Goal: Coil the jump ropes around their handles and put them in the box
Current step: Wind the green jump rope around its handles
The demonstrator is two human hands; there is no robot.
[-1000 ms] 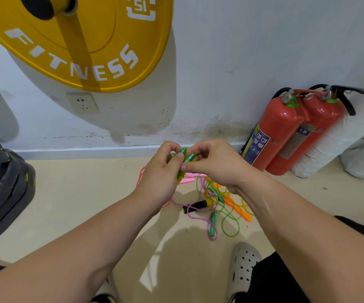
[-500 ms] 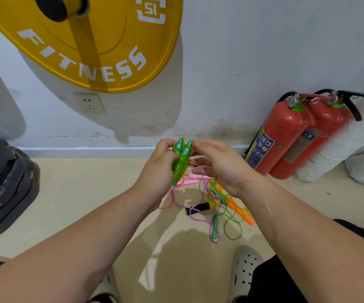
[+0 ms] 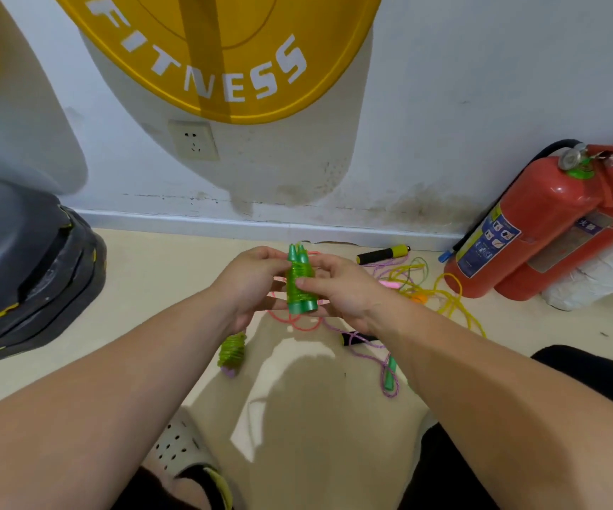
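Both hands are closed on the green jump rope, held above the floor at mid-scene. Its two green handles stand side by side, upright, tips pointing away toward the wall, with green cord wound around their middle. The left hand grips the bundle from the left side, fingers behind it. The right hand grips it from the right, thumb pressed across the front of the coil.

On the floor just below and nearer than the left hand lies a second coiled rope, light green cord wrapped around purple-ended handles, resting apart from the hands.

To the right of the hands a loose tangle of ropes lies on the floor: pink, purple and yellow cords crossing one another. A black and yellow handle lies at the far edge of the tangle, near the skirting. A black handle lies just under the right wrist. A green handle on purple cord lies nearer, beside the right forearm.

Two red fire extinguishers lean against the wall at far right. A yellow weight plate marked FITNESS fills the upper centre. A dark stack of plates sits at left. No box can be identified.
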